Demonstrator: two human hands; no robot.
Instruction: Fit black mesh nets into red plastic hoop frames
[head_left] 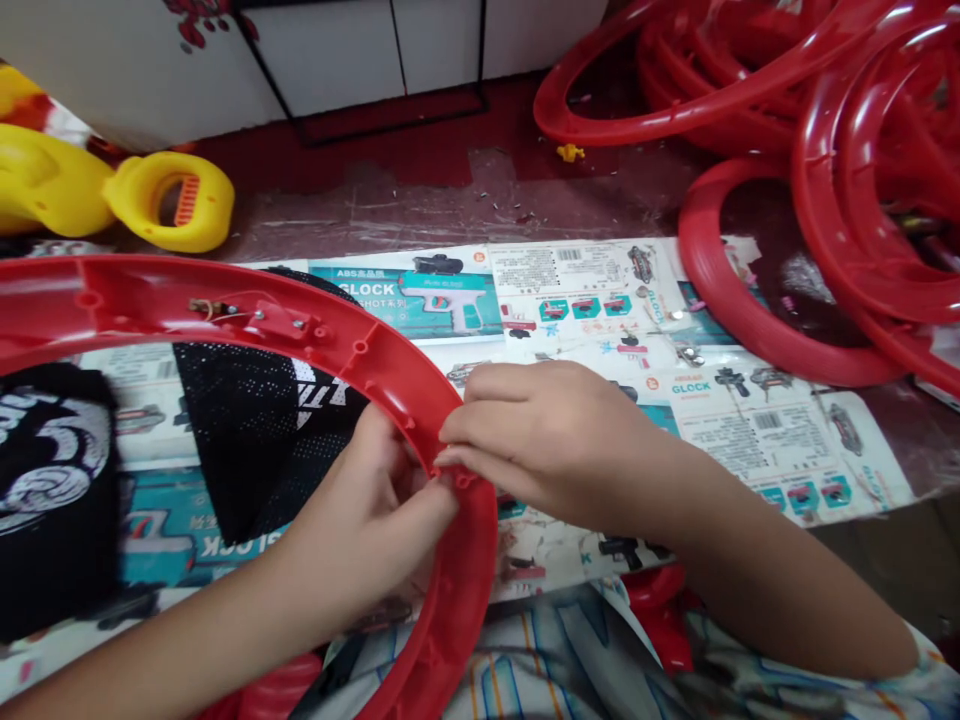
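A large red plastic ring [405, 375], hollow side up, spans the left and middle of the view and reaches down over my lap. Inside its channel are small posts and a little fitting with screws and wire [259, 318]. My left hand [394, 490] grips the ring's inner edge, thumb in the channel. My right hand [532, 430] has its fingers pinched together in the channel close to my left thumb. Whether a small part sits between the right fingertips is hidden.
Printed cardboard [585, 300] covers the table. Red rings [817, 240] are heaped at the right. Yellow plastic parts [180, 205] lie at the far left, near black printed fabric [240, 430]. A small yellow piece [570, 153] lies at the back.
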